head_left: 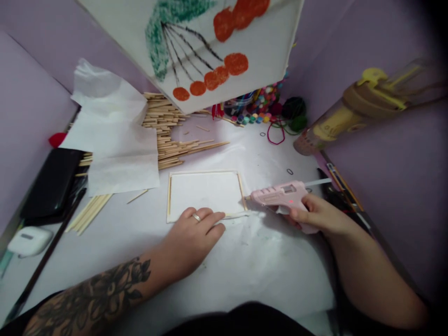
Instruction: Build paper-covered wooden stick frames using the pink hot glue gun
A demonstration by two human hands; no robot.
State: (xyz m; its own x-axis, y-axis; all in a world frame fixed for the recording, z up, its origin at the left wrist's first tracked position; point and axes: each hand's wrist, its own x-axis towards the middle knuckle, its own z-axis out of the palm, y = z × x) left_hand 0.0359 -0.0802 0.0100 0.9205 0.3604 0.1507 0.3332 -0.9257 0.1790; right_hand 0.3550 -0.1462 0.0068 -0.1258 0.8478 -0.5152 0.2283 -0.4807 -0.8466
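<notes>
A white rectangular panel (203, 190) edged with thin wooden sticks lies on the white-covered table. My left hand (196, 238), a ring on one finger, rests over the panel's near edge, its fingers bent and close together; whether they pinch anything there is hidden. My right hand (315, 214) is wrapped round a pink glue gun (280, 195) with a clear glue stick in its back. The gun's nozzle is at the panel's right edge, near the lower right corner.
Wooden sticks (164, 121) and crumpled white paper (117, 135) lie at the back left. A painted canvas (266, 51) overhangs the back. A tumbler (336, 116) stands right; a black case (51, 184) and white earphone case (31, 241) lie left.
</notes>
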